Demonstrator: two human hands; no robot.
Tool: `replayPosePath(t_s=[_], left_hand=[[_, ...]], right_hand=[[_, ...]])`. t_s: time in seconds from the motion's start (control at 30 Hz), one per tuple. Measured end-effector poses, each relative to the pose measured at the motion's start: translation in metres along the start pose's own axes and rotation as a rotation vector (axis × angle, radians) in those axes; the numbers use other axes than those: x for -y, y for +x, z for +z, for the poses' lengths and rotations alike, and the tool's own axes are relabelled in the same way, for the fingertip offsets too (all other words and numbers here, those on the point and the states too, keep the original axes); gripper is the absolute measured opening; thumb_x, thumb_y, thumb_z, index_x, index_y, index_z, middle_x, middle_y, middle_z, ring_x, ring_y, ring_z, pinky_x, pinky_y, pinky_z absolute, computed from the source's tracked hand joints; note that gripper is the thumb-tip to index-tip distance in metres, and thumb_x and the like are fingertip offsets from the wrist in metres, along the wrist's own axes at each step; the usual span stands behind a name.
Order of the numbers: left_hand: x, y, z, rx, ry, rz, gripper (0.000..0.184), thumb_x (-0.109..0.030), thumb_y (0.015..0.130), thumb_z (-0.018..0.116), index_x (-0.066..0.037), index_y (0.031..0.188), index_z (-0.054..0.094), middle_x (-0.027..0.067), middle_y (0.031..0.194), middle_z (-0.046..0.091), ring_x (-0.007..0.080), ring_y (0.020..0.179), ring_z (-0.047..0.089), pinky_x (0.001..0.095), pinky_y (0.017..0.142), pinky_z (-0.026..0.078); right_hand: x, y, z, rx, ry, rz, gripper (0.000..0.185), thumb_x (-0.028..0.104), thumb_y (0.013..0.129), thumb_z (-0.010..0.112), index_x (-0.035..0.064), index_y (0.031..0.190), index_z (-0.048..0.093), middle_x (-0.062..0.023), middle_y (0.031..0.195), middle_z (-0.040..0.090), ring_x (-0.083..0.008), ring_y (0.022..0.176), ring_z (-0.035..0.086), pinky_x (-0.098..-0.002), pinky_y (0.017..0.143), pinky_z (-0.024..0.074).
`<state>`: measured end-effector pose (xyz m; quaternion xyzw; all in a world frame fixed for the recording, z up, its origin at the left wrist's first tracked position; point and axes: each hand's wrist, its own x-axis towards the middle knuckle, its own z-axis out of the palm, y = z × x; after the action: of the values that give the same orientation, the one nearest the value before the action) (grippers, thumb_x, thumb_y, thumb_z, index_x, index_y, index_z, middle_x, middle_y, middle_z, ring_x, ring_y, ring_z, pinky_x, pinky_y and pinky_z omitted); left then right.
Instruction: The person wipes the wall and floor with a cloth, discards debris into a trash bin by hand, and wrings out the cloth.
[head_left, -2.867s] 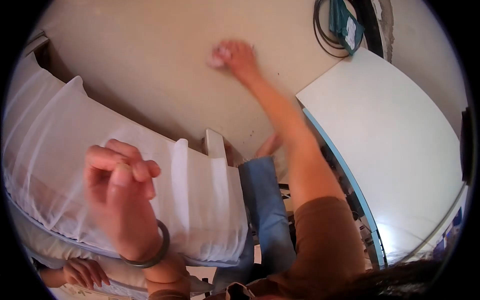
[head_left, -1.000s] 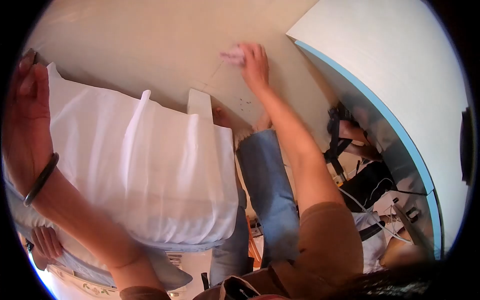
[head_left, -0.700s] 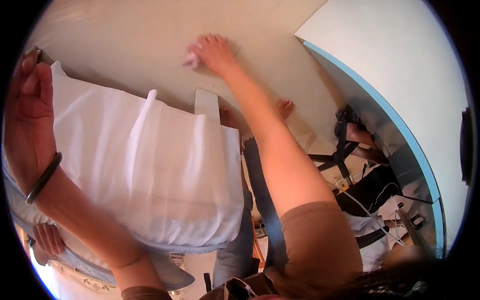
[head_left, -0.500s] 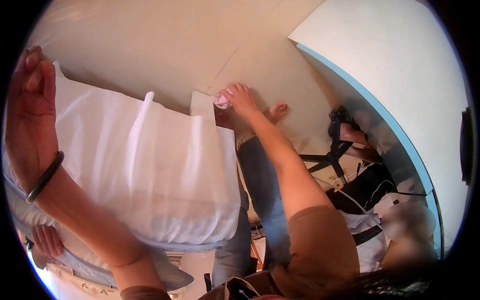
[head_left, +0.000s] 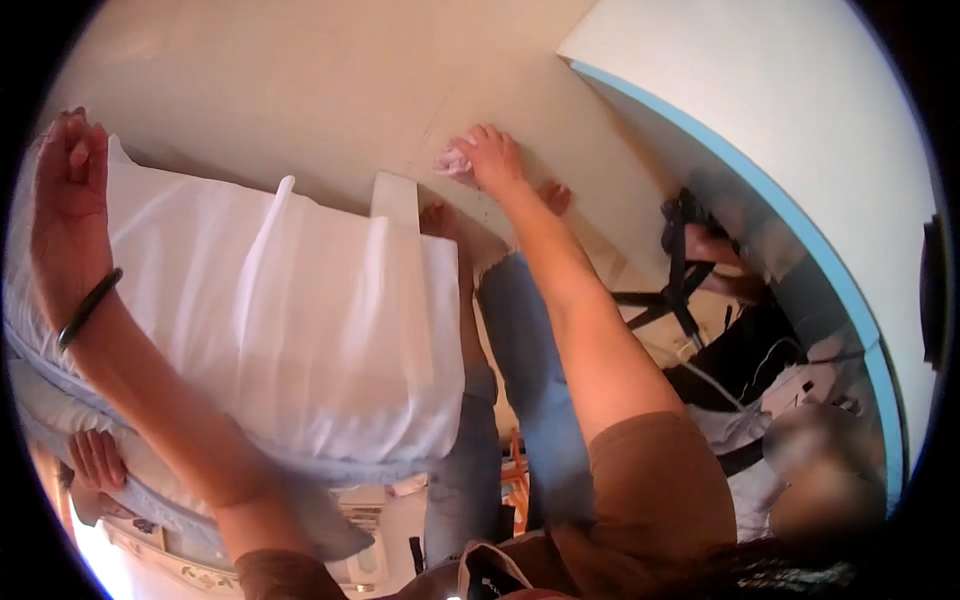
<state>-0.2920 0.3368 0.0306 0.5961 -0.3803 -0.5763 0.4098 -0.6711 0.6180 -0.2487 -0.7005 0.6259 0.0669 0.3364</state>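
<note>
Bunched, with no clear long axis, the cloth (head_left: 452,160) juts left from the clutching right hand (head_left: 491,157); the left hand (head_left: 74,180) curls well apart, its grip unclear from here.

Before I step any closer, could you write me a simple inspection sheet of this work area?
Surface: beige surface, thin line and small dark marks on it; floor or wall, I cannot tell.
Job's things: pink cloth, crumpled.
Clutter: black stand with a jumble behind it, partly blurred.
Hands: right hand grips the pink cloth; left hand is raised, fingers curled, nothing seen in it.
Cables: white cable beyond the right arm.
Surroundings: white sheet on the left; white tabletop with light blue edge on the right; another person's hand at lower left.
</note>
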Motion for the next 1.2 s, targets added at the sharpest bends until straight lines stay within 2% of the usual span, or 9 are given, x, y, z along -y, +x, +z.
replayPosePath(t_s=[0.13, 0.2, 0.27, 0.4, 0.43, 0.53, 0.63, 0.87, 1.2], left_hand=[[0.037, 0.009, -0.001, 0.075, -0.066, 0.017, 0.022, -0.012, 0.093, 0.052, 0.003, 0.106, 0.062, 0.0121, 0.104, 0.063, 0.0190, 0.092, 0.061, 0.0361, 0.101, 0.043], [0.037, 0.002, 0.030, -0.046, -0.011, 0.013, 0.020, -0.011, 0.092, 0.055, 0.003, 0.104, 0.061, 0.0110, 0.101, 0.063, 0.0186, 0.091, 0.061, 0.0370, 0.097, 0.045], [0.041, -0.018, 0.045, -0.023, -0.098, -0.035, 0.017, -0.010, 0.092, 0.055, 0.000, 0.104, 0.060, 0.0132, 0.107, 0.061, 0.0223, 0.099, 0.059, 0.0393, 0.096, 0.045], [0.027, -0.095, 0.101, -0.005, -0.236, -0.108, 0.010, -0.009, 0.090, 0.058, -0.002, 0.097, 0.060, 0.0086, 0.096, 0.061, 0.0163, 0.087, 0.059, 0.0332, 0.085, 0.050], [0.025, -0.108, 0.108, 0.026, -0.265, -0.142, 0.008, -0.008, 0.089, 0.058, -0.002, 0.096, 0.060, 0.0073, 0.093, 0.061, 0.0151, 0.084, 0.059, 0.0318, 0.082, 0.051], [0.004, -0.130, 0.129, 0.037, -0.234, -0.218, 0.004, -0.006, 0.089, 0.056, -0.003, 0.090, 0.059, 0.0052, 0.086, 0.058, 0.0131, 0.080, 0.056, 0.0300, 0.081, 0.049], [0.030, -0.136, 0.124, 0.219, -0.259, -0.250, 0.005, -0.006, 0.089, 0.056, -0.001, 0.087, 0.058, 0.0060, 0.083, 0.058, 0.0129, 0.075, 0.055, 0.0286, 0.075, 0.049], [0.041, -0.150, 0.128, 0.234, -0.311, -0.386, 0.005, -0.007, 0.090, 0.056, -0.004, 0.087, 0.058, 0.0035, 0.083, 0.058, 0.0109, 0.076, 0.055, 0.0275, 0.077, 0.049], [-0.019, -0.211, 0.164, 0.249, -0.399, -0.232, 0.004, -0.005, 0.089, 0.055, -0.002, 0.087, 0.057, 0.0047, 0.082, 0.058, 0.0124, 0.074, 0.055, 0.0291, 0.076, 0.049]], right_hand=[[0.031, -0.074, -0.001, -0.282, 0.380, 0.386, 0.044, 0.003, 0.074, 0.059, 0.0117, 0.118, 0.055, -0.0115, 0.110, 0.052, -0.0305, 0.108, 0.047, -0.0419, 0.090, 0.0406], [0.049, -0.104, -0.025, -0.494, 0.566, 0.541, 0.048, -0.003, 0.071, 0.058, 0.0059, 0.119, 0.052, -0.0137, 0.110, 0.052, -0.0332, 0.107, 0.048, -0.0418, 0.091, 0.0398], [0.053, -0.137, -0.029, -0.502, 0.830, 0.562, 0.051, -0.005, 0.070, 0.057, 0.0019, 0.121, 0.049, -0.0162, 0.111, 0.053, -0.0342, 0.107, 0.050, -0.0398, 0.091, 0.0410], [0.067, -0.175, -0.093, -0.457, 1.029, 0.694, 0.054, -0.005, 0.072, 0.055, -0.0004, 0.125, 0.046, -0.0190, 0.115, 0.057, -0.0307, 0.106, 0.056, -0.0355, 0.089, 0.0444], [0.070, -0.179, -0.113, -0.470, 1.072, 0.727, 0.036, 0.000, 0.080, 0.059, 0.0018, 0.116, 0.054, -0.0077, 0.109, 0.062, -0.0178, 0.100, 0.058, -0.0290, 0.089, 0.0447], [0.074, -0.179, -0.199, -0.391, 1.443, 0.859, 0.038, -0.002, 0.078, 0.060, 0.0020, 0.115, 0.054, -0.0075, 0.107, 0.062, -0.0161, 0.098, 0.059, -0.0288, 0.085, 0.0473], [0.055, -0.175, -0.247, -0.251, 1.389, 0.580, 0.040, -0.005, 0.076, 0.060, 0.0024, 0.115, 0.054, -0.0071, 0.105, 0.063, -0.0155, 0.095, 0.060, -0.0285, 0.081, 0.0490], [0.063, -0.182, -0.261, -0.171, 1.379, 0.536, 0.044, -0.008, 0.073, 0.061, 0.0008, 0.116, 0.053, -0.0066, 0.104, 0.063, -0.0174, 0.094, 0.060, -0.0300, 0.079, 0.0494], [0.079, -0.261, -0.187, 0.093, 2.072, 0.588, 0.042, -0.009, 0.073, 0.055, 0.0016, 0.113, 0.054, -0.0071, 0.098, 0.062, -0.0193, 0.083, 0.063, -0.0288, 0.066, 0.0497]])
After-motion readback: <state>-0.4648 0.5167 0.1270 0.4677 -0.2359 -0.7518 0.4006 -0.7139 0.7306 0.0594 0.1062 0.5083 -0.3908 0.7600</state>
